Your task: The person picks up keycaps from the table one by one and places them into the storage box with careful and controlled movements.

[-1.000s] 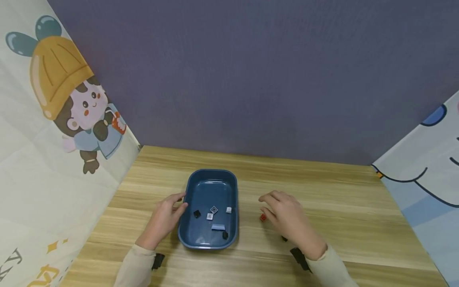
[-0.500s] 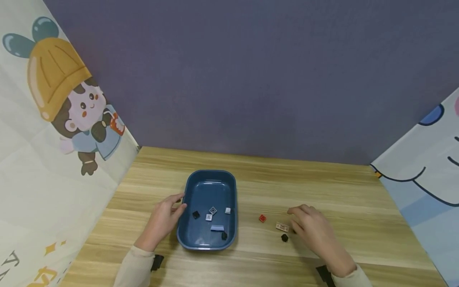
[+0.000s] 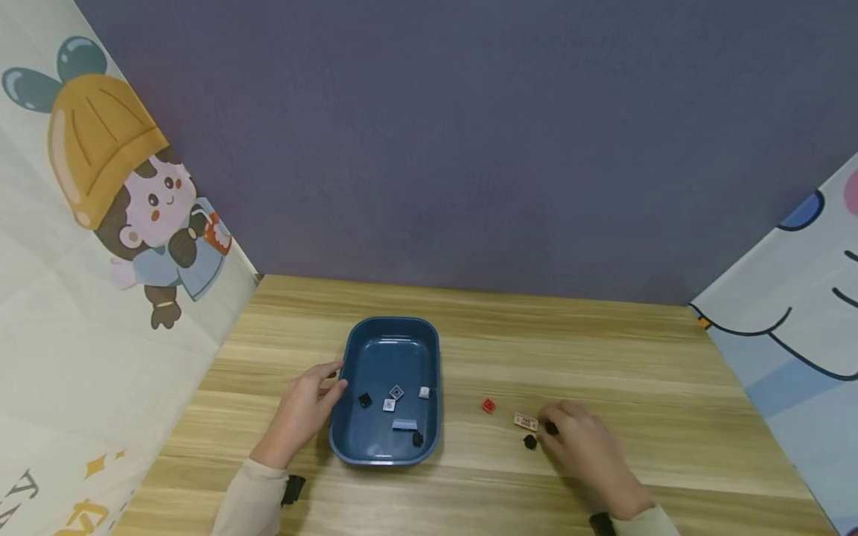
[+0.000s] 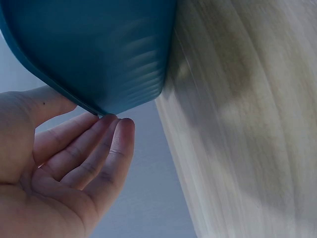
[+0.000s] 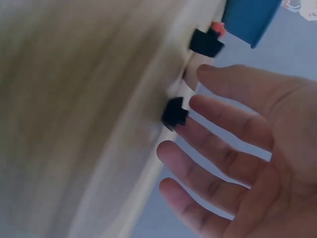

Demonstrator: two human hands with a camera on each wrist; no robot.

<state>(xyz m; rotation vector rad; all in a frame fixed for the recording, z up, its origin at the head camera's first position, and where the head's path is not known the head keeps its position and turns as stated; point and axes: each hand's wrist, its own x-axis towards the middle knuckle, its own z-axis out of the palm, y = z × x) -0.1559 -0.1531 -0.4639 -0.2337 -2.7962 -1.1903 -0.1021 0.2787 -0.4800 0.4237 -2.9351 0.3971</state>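
Note:
The blue tray (image 3: 383, 455) stands left of the table's middle, with several black, white and pale blue keycaps inside. My left hand (image 3: 303, 411) rests its thumb and fingertips against the tray's left rim, fingers loosely bent, as the left wrist view also shows. My right hand (image 3: 586, 450) is low over the table, thumb and fingers apart around a black keycap (image 3: 551, 428). In the right wrist view that keycap (image 5: 174, 114) is by the fingertips, the thumb well away from it. Beside the hand lie a wide beige keycap (image 3: 526, 422) and another black keycap (image 3: 530, 441).
A red keycap (image 3: 488, 406) lies between the tray and the beige keycap. Behind the wooden table (image 3: 570, 335) rises a dark grey-blue panel (image 3: 469, 149). Printed cloths flank it, one with a cartoon figure (image 3: 161, 208) at left.
My right hand has moved right and toward me, away from the red keycap, uncovering the beige and black keycaps, then lowered around the farther black one. The left hand stays at the tray.

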